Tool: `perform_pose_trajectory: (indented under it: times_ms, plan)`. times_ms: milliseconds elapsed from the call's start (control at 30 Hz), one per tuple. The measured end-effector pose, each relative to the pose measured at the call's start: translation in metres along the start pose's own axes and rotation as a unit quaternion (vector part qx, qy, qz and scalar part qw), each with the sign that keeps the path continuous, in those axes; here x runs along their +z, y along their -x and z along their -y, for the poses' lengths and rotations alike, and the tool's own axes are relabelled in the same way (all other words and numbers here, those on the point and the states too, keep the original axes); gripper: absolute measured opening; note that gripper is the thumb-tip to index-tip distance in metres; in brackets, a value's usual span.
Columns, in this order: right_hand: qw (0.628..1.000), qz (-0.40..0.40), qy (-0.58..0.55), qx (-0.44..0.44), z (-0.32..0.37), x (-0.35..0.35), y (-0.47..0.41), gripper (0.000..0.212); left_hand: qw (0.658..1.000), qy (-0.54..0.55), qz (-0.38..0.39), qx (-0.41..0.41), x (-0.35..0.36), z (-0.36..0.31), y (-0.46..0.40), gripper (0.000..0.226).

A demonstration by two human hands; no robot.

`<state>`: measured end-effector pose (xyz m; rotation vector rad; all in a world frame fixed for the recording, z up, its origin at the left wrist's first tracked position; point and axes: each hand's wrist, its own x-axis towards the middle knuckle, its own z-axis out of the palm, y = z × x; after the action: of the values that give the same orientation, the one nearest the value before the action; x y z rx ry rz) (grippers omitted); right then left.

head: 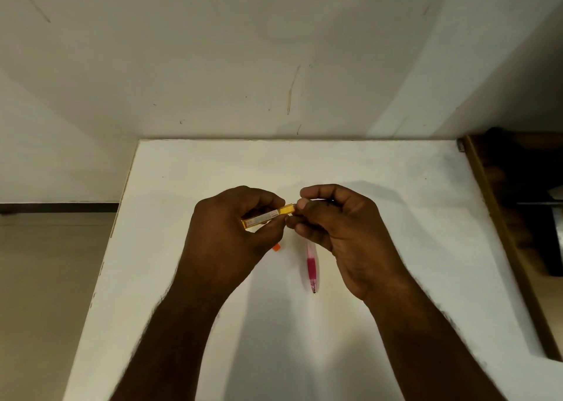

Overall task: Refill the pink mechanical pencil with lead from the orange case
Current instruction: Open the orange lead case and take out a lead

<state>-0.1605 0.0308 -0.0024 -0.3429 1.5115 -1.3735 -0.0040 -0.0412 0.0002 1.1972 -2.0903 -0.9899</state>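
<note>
Left hand [237,227] grips case [268,216] at frame centre; right hand [332,218] pinches its open end for lead; pencil [312,266] waits on counter [396,187].

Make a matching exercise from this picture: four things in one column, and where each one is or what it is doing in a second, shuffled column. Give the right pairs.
1 orange case
2 pink mechanical pencil
3 small orange piece
4 right hand

A lies on the table under the right hand
B held in the left hand
C fingers at the case's end
D on the table, mostly hidden under the left hand

Pairs: 1-B, 2-A, 3-D, 4-C
</note>
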Motion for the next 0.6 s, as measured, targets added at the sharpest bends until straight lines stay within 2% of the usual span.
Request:
perform_pose_trajectory:
  times_ms: [167, 300, 600]
  plan:
    - [0.999, -0.005, 0.032, -0.023, -0.0026, -0.0011, -0.0010, 0.016, 1.000, -0.005, -0.001, 0.007, 0.0006, 0.0012, 0.0003, 0.016]
    - [0.993, -0.021, 0.085, -0.078, -0.0042, -0.0024, -0.0015, 0.018, 1.000, 0.007, 0.004, -0.002, 0.0017, 0.0017, 0.0006, 0.014]
    - [0.944, -0.044, 0.232, -0.231, -0.0075, 0.0001, 0.0016, 0.029, 0.999, 0.007, 0.015, -0.031, 0.0049, 0.0055, 0.0009, 0.011]
